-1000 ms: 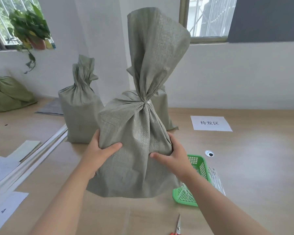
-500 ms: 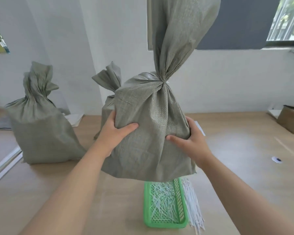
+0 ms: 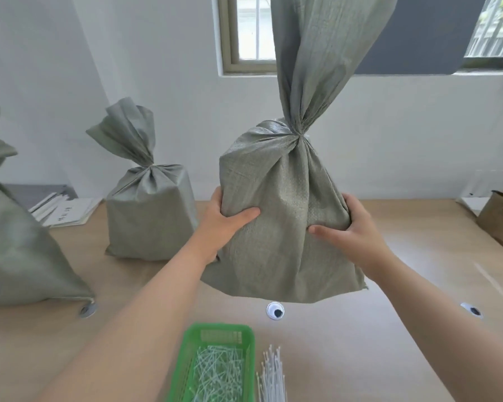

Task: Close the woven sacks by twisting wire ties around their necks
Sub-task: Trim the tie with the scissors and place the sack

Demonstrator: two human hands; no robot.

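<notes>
A grey-green woven sack [image 3: 285, 224] hangs in the air above the wooden table, its neck cinched tight with a white tie barely showing. My left hand [image 3: 224, 224] grips its left side and my right hand [image 3: 349, 230] grips its right side. A second tied sack [image 3: 150, 210] stands on the table at the back left, and a third sack [image 3: 15, 245] fills the left edge. A green basket [image 3: 215, 364] of white ties lies near me, with a loose bundle of ties [image 3: 270, 375] beside it.
Round disc markers [image 3: 275, 311] [image 3: 472, 310] lie on the table, one just under the lifted sack. A cardboard box [image 3: 500, 219] stands at the right edge. Papers [image 3: 67, 210] are stacked at the back left by the wall.
The sack, held in both hands, has been carried to the right across the table. The view has swung right with it, so the two other sacks now lie further left.
</notes>
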